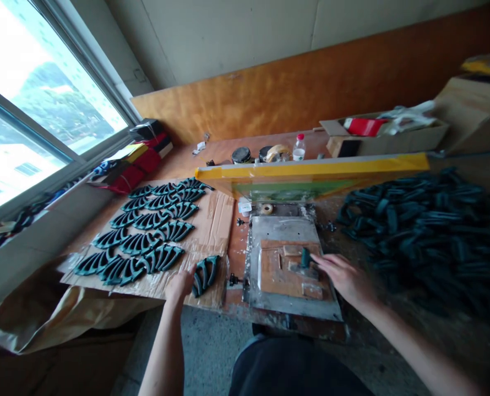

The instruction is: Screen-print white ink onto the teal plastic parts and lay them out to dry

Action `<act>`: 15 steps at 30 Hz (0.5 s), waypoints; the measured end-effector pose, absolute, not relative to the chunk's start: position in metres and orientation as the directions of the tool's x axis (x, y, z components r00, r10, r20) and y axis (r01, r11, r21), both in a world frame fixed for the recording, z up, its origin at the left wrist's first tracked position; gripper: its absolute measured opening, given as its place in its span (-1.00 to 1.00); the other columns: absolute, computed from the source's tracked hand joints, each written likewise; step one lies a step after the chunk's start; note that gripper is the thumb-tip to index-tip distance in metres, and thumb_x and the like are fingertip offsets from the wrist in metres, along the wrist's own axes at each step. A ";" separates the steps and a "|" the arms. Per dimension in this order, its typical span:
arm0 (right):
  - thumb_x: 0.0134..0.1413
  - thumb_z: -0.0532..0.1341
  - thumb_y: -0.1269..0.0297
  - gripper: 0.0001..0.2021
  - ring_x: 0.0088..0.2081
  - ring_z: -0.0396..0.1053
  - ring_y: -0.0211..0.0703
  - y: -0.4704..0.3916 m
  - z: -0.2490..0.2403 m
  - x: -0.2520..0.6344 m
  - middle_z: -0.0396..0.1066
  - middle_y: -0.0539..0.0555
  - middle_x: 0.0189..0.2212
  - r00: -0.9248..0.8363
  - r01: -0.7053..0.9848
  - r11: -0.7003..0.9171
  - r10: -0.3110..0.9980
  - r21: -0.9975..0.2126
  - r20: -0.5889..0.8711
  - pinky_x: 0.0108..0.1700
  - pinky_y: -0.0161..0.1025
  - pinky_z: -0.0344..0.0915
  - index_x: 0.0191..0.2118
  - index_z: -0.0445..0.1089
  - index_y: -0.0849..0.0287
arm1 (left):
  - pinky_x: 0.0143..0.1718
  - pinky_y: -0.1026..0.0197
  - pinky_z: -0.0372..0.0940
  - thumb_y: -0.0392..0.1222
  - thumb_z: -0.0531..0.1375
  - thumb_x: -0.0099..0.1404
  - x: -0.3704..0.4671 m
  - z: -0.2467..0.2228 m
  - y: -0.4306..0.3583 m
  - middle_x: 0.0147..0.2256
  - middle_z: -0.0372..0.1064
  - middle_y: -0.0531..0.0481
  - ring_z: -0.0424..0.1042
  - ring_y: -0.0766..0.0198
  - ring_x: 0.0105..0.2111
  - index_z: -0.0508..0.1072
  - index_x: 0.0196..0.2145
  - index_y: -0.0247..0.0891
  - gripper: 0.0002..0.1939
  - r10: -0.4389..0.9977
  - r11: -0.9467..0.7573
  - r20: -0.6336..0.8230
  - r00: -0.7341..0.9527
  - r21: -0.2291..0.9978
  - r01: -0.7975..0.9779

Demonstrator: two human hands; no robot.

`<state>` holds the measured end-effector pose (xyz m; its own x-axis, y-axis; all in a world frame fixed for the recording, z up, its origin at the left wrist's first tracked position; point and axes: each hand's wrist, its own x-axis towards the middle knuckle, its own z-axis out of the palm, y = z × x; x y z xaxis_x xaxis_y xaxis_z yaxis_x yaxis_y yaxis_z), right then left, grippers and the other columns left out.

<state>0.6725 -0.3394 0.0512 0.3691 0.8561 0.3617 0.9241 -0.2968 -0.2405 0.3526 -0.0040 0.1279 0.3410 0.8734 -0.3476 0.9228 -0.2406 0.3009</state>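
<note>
My left hand (179,284) is over the front of a cardboard sheet (216,220), beside a short group of dark green curved pieces (206,276); its fingers are blurred, and what they hold, if anything, cannot be made out. Several rows of similar pieces (140,242) lie on the cardboard to the left. My right hand (339,270) is closed on one dark green piece (305,257), at the small wooden blocks of a brown board (272,269). That board lies on a grey metal plate (286,228).
Behind the plate stands a yellow-edged frame (311,168), tilted up. A large heap of dark green pieces (430,236) lies at right. Farther back are a bottle (299,147), black-lidded jars (241,155) and an open box (393,140). A window (59,104) is at left.
</note>
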 end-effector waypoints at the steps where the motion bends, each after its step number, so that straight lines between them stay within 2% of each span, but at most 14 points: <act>1: 0.21 -0.01 0.50 -0.56 -0.16 0.40 -0.14 -0.321 0.058 0.667 0.44 0.10 -0.14 0.294 0.949 -0.224 0.886 -0.222 0.358 -0.10 -0.23 0.37 0.09 0.41 0.04 | -0.34 0.15 0.34 0.15 -0.18 0.39 0.370 0.143 -0.003 -0.48 0.47 -0.17 0.50 0.11 -0.45 0.43 0.00 -0.34 -0.38 0.860 -0.270 -0.325 0.393 0.364 0.892; 4: 0.15 0.02 0.58 -0.55 -0.18 0.37 -0.11 -0.285 0.065 0.653 0.44 0.11 -0.20 0.162 0.983 -0.123 0.934 -0.138 0.319 -0.12 -0.19 0.39 0.01 0.48 0.05 | -0.41 0.28 0.32 0.22 -0.42 0.38 0.433 0.193 -0.009 -0.40 0.46 -0.07 0.45 0.28 -0.50 0.23 0.18 -0.23 -0.25 0.824 -0.311 -0.153 0.546 0.682 0.662; 5: 0.13 0.03 0.60 -0.55 -0.17 0.37 -0.09 -0.279 0.065 0.650 0.44 0.12 -0.21 0.143 0.988 -0.117 0.943 -0.104 0.299 -0.12 -0.18 0.39 0.01 0.48 0.06 | -0.46 0.30 0.30 0.26 -0.40 0.37 0.455 0.210 -0.014 -0.42 0.44 -0.04 0.40 0.31 -0.54 0.20 0.20 -0.24 -0.24 0.805 -0.286 -0.023 0.593 0.860 0.422; 6: 0.10 0.05 0.61 -0.54 -0.16 0.37 -0.07 -0.276 0.065 0.648 0.44 0.12 -0.21 0.128 0.991 -0.113 0.951 -0.070 0.282 -0.12 -0.16 0.40 0.02 0.48 0.07 | -0.51 0.32 0.27 0.31 -0.36 0.35 0.473 0.227 -0.020 -0.47 0.41 0.00 0.36 0.34 -0.58 0.23 0.17 -0.24 -0.23 0.783 -0.242 0.077 0.617 0.952 0.187; 8: 0.05 0.09 0.63 -0.51 -0.13 0.38 -0.03 -0.278 0.065 0.646 0.45 0.13 -0.18 0.103 0.995 -0.103 0.960 -0.014 0.261 -0.09 -0.12 0.40 0.04 0.46 0.07 | -0.59 0.35 0.19 0.37 -0.26 0.32 0.498 0.252 -0.033 -0.57 0.35 0.04 0.27 0.38 -0.66 0.37 0.00 -0.28 -0.24 0.760 -0.152 0.188 0.622 0.982 -0.112; 9: 0.03 0.10 0.63 -0.49 -0.11 0.38 -0.03 -0.281 0.067 0.648 0.46 0.12 -0.16 0.090 0.996 -0.093 0.963 0.000 0.254 -0.07 -0.11 0.40 0.05 0.45 0.04 | -0.62 0.35 0.16 0.38 -0.22 0.31 0.502 0.260 -0.040 -0.60 0.33 0.05 0.24 0.39 -0.68 0.42 -0.10 -0.29 -0.26 0.757 -0.129 0.207 0.620 0.977 -0.169; 11: 0.04 0.13 0.61 -0.51 -0.11 0.41 -0.09 -0.292 0.072 0.658 0.48 0.08 -0.15 0.106 0.994 -0.110 0.959 -0.001 0.263 -0.08 -0.15 0.41 0.04 0.45 0.03 | -0.62 0.35 0.16 0.37 -0.16 0.31 0.493 0.261 -0.051 -0.62 0.34 0.04 0.24 0.39 -0.68 0.46 -0.23 -0.32 -0.29 0.770 -0.117 0.201 0.606 0.977 -0.176; 14: 0.22 0.06 0.41 -0.71 -0.22 0.44 -0.22 -0.304 0.091 0.689 0.51 0.11 -0.22 0.291 0.955 -0.289 0.891 -0.057 0.348 -0.19 -0.30 0.44 -0.03 0.44 0.32 | -0.52 0.32 0.25 0.33 -0.05 0.30 0.455 0.232 -0.066 -0.52 0.43 -0.01 0.36 0.32 -0.56 0.52 -0.23 -0.34 -0.34 0.798 -0.067 0.076 0.598 0.997 -0.037; 15: 0.27 0.01 0.34 -0.71 -0.27 0.45 -0.24 -0.304 0.099 0.700 0.52 0.13 -0.25 0.359 0.931 -0.354 0.852 -0.086 0.380 -0.23 -0.34 0.43 -0.14 0.47 0.31 | -0.49 0.31 0.26 0.31 0.01 0.27 0.440 0.216 -0.071 -0.48 0.46 -0.03 0.39 0.30 -0.51 0.53 -0.21 -0.35 -0.36 0.791 -0.031 0.002 0.612 0.999 0.037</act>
